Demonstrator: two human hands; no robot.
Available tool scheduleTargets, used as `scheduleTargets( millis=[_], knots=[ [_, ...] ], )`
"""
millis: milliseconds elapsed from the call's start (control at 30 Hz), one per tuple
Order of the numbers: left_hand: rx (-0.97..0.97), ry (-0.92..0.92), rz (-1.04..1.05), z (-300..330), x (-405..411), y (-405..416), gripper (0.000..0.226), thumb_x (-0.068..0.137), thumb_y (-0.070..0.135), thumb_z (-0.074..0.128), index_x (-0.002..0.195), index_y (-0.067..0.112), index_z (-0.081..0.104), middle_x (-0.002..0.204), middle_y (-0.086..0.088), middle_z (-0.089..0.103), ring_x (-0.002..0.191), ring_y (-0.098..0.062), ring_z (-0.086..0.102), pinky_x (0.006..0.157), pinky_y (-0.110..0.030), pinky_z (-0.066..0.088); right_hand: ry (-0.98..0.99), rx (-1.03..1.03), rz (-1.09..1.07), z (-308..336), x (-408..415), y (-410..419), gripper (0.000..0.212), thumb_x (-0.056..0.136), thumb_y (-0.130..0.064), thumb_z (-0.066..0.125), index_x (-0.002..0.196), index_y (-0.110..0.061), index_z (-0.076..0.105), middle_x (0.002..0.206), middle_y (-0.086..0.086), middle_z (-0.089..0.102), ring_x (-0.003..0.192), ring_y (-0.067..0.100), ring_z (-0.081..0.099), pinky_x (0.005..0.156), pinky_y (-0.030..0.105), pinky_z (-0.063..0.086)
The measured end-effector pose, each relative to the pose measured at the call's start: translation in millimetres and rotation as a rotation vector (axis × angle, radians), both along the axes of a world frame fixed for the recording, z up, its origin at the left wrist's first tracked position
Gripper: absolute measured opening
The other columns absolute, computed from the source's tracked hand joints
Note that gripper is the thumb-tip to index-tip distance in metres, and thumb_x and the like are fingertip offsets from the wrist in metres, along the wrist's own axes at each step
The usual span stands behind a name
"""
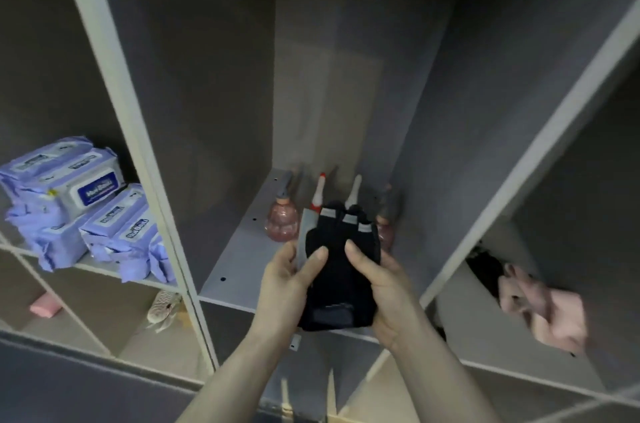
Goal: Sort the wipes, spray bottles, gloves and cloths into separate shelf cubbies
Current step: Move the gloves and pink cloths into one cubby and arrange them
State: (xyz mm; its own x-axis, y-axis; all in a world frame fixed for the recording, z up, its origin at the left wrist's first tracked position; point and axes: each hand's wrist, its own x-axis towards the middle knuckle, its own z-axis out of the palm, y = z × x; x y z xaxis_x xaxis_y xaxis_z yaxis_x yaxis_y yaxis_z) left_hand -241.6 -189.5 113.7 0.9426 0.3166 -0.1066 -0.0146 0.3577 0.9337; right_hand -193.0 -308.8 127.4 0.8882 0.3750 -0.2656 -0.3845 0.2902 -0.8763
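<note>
Both hands hold a stack of black and grey gloves (pixel 337 263) in front of the middle cubby. My left hand (pixel 289 284) grips its left side with the thumb on top, and my right hand (pixel 381 287) grips its right side the same way. Behind the gloves, several spray bottles (pixel 281 220) with pink bodies stand on the middle cubby's shelf (pixel 242 259). Purple wipe packs (pixel 79 200) are piled in the left cubby. Pink cloths (pixel 543 308) lie in the right cubby beside a dark item (pixel 485 270).
White upright dividers (pixel 138 145) separate the cubbies. In the lower left cubbies lie a pink sponge-like block (pixel 45 307) and a pale mesh item (pixel 164 308). More cubbies open below my arms.
</note>
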Motion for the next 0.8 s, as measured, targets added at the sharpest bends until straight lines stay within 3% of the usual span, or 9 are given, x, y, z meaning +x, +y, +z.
scheduleTargets(
  millis=[200, 333, 467, 533, 600, 667, 733, 800],
  knots=[
    [0.109, 0.017, -0.151, -16.9, -3.1, -57.6, 0.022, 0.094, 0.022, 0.055, 0.110, 0.009, 0.061, 0.102, -0.008, 0.074, 0.096, -0.021, 0.070, 0.089, -0.045, 0.055, 0.066, -0.034, -0.211, -8.0, -17.4, -62.5, 0.036, 0.076, -0.023, 0.069, 0.108, -0.004, 0.068, 0.102, 0.019, 0.072, 0.094, 0.033, 0.070, 0.075, 0.039, 0.058],
    [0.185, 0.013, -0.288, -38.0, -9.9, -96.9, 0.044, 0.086, 0.014, 0.066, 0.125, 0.023, 0.049, 0.110, 0.002, 0.070, 0.100, -0.011, 0.068, 0.089, -0.034, 0.055, 0.112, -0.063, -0.337, -23.5, -24.5, -104.4, 0.033, 0.080, -0.022, 0.068, 0.108, -0.004, 0.068, 0.100, 0.020, 0.072, 0.091, 0.034, 0.070, 0.077, 0.042, 0.058],
    [0.234, 0.047, -0.351, -67.8, -4.1, -143.8, 0.041, 0.084, 0.005, 0.066, 0.119, 0.025, 0.058, 0.101, 0.008, 0.073, 0.093, -0.011, 0.070, 0.077, -0.031, 0.059, 0.191, -0.146, -0.460, -49.3, -27.8, -150.5, 0.023, 0.083, -0.021, 0.068, 0.099, -0.005, 0.069, 0.091, 0.019, 0.074, 0.082, 0.036, 0.071, 0.074, 0.044, 0.058],
    [0.233, 0.067, -0.391, -83.0, 5.3, -174.4, 0.040, 0.082, 0.010, 0.066, 0.117, 0.027, 0.059, 0.103, 0.004, 0.073, 0.098, -0.015, 0.069, 0.083, -0.035, 0.057, 0.226, -0.206, -0.542, -64.6, -21.5, -177.3, 0.024, 0.082, -0.021, 0.070, 0.098, -0.004, 0.069, 0.091, 0.021, 0.073, 0.083, 0.038, 0.070, 0.078, 0.048, 0.057],
    [0.196, 0.106, -0.430, -98.3, 17.2, -206.8, 0.040, 0.085, 0.010, 0.065, 0.117, 0.031, 0.053, 0.111, 0.006, 0.068, 0.104, -0.014, 0.065, 0.085, -0.024, 0.055, 0.237, -0.257, -0.575, -76.8, -9.4, -207.4, 0.025, 0.082, -0.019, 0.070, 0.100, -0.002, 0.068, 0.094, 0.022, 0.072, 0.087, 0.038, 0.068, 0.083, 0.052, 0.054],
    [0.195, 0.180, -0.468, -107.8, 29.4, -234.8, 0.057, 0.088, 0.013, 0.064, 0.129, 0.037, 0.034, 0.121, 0.007, 0.060, 0.104, -0.011, 0.063, 0.072, -0.015, 0.054, 0.232, -0.273, -0.573, -91.1, 10.0, -240.1, 0.026, 0.082, -0.018, 0.069, 0.103, -0.003, 0.067, 0.097, 0.020, 0.071, 0.090, 0.036, 0.067, 0.084, 0.050, 0.054],
    [0.200, 0.256, -0.476, -121.3, 41.8, -257.0, 0.069, 0.089, 0.010, 0.060, 0.138, 0.042, 0.022, 0.128, 0.004, 0.055, 0.100, -0.013, 0.065, 0.067, -0.023, 0.057, 0.235, -0.299, -0.506, -108.9, 32.2, -268.4, 0.032, 0.080, -0.021, 0.070, 0.108, -0.006, 0.066, 0.103, 0.019, 0.070, 0.094, 0.035, 0.067, 0.088, 0.050, 0.053],
    [0.145, 0.303, -0.370, -133.6, 55.9, -273.6, 0.065, 0.090, 0.002, 0.056, 0.142, 0.033, 0.030, 0.134, 0.002, 0.052, 0.106, -0.016, 0.062, 0.080, -0.034, 0.058, 0.238, -0.304, -0.373, -128.8, 56.6, -290.8, 0.031, 0.084, -0.022, 0.066, 0.112, -0.009, 0.064, 0.107, 0.017, 0.070, 0.098, 0.035, 0.066, 0.088, 0.048, 0.053]
  ],
)
